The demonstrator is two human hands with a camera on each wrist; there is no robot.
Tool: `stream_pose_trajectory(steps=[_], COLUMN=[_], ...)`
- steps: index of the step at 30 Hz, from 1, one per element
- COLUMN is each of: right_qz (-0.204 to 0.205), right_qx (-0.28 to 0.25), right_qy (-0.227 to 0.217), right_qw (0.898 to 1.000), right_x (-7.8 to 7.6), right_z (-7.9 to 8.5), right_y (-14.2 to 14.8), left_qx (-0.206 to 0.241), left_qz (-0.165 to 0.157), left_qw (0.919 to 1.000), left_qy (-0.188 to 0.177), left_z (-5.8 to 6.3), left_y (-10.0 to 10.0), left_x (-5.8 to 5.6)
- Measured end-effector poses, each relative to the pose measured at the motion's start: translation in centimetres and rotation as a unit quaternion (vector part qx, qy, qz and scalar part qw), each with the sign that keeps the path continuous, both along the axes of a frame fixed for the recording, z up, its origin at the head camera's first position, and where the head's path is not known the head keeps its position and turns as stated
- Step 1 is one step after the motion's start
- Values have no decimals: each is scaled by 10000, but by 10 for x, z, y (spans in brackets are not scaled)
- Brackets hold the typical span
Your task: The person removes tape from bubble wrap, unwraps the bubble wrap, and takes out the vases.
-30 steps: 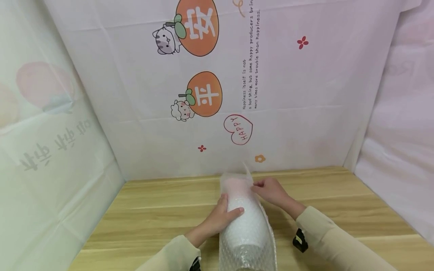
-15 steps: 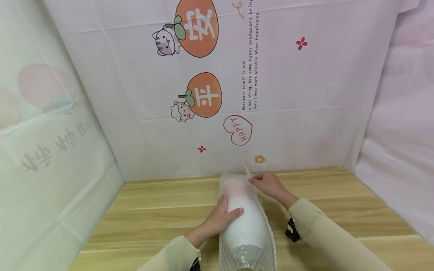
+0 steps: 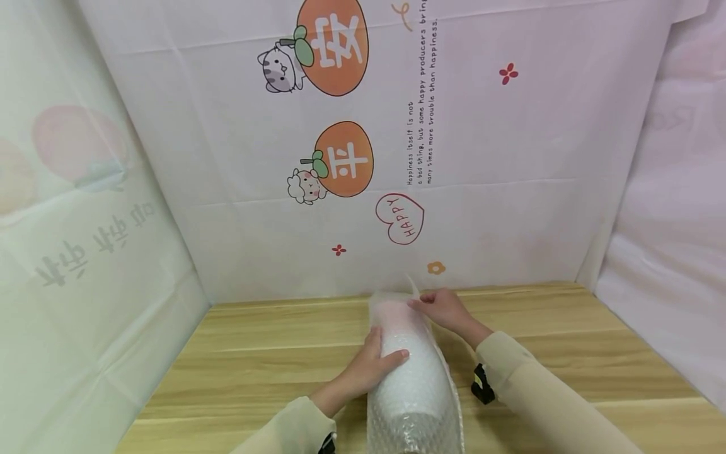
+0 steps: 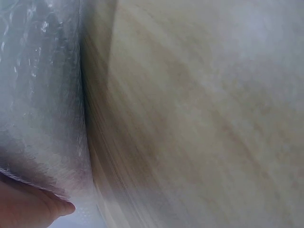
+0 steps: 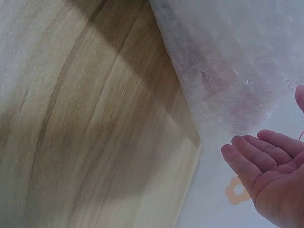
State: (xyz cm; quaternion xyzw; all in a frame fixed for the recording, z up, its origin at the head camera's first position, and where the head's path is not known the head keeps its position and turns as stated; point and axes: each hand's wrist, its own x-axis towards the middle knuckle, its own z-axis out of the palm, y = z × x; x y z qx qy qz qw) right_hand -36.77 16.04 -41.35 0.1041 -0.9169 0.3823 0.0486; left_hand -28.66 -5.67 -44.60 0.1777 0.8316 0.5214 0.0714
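A white, rounded thing (image 3: 411,381), pinkish toward its far end, lies on the wooden table inside bubble wrap (image 3: 414,432). Its kind is blurred by the wrap. My left hand (image 3: 363,366) holds it from the left, thumb across the top and fingers along the side. In the left wrist view, part of the left hand (image 4: 28,206) touches the wrap (image 4: 38,85). My right hand (image 3: 448,310) pinches the wrap's far right edge, beside a thin clear flap (image 3: 413,287) that sticks up. The right wrist view shows the right hand's (image 5: 275,175) bent fingers near the wrap's (image 5: 237,61) end.
The wooden table (image 3: 266,366) extends to both sides of the wrapped thing. A white printed cloth (image 3: 482,202) hangs just behind its far edge. More cloth stands on the left (image 3: 68,252) and right (image 3: 669,265).
My right hand has moved up and left along the wrap's far right edge, toward the far end. The left hand and the wrapped thing have stayed in place.
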Motion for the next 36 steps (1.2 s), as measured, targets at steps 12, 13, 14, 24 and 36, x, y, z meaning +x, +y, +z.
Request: stream_pose_trajectory(steps=[12, 13, 14, 24, 36], right_qz=[124, 142, 151, 261, 191], right_qx=[11, 14, 11, 54, 386], right_qy=[167, 183, 205, 317, 633], right_qw=[9998, 9997, 9997, 9991, 9971], right_x=[0, 0, 0, -2, 2], right_z=[0, 0, 0, 0, 4], right_y=[0, 0, 0, -1, -7], left_qx=[28, 26, 20, 48, 15], left_qz=[-7, -5, 2, -28, 3], left_qw=[10000, 10000, 10000, 9999, 10000], left_qy=[-37, -58, -71, -87, -84], left_z=[1, 1, 1, 3, 3], left_y=[1, 1, 1, 0, 0], left_x=[2, 2, 2, 3, 2])
